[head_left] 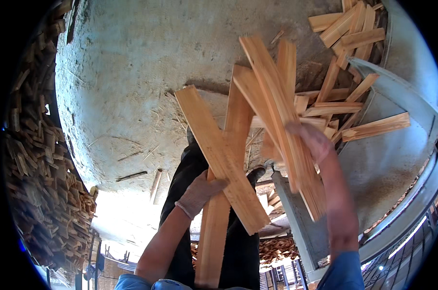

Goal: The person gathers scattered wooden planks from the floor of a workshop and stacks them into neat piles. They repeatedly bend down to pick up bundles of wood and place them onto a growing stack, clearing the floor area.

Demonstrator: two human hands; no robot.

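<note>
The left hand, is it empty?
No, the left hand has a board in its grip, with the thumb showing at its edge.

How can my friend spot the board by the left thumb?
Find the dark trousers, then the gloved left hand over them. The slanting board at its thumb lies on top of the second board, making an X.
</note>
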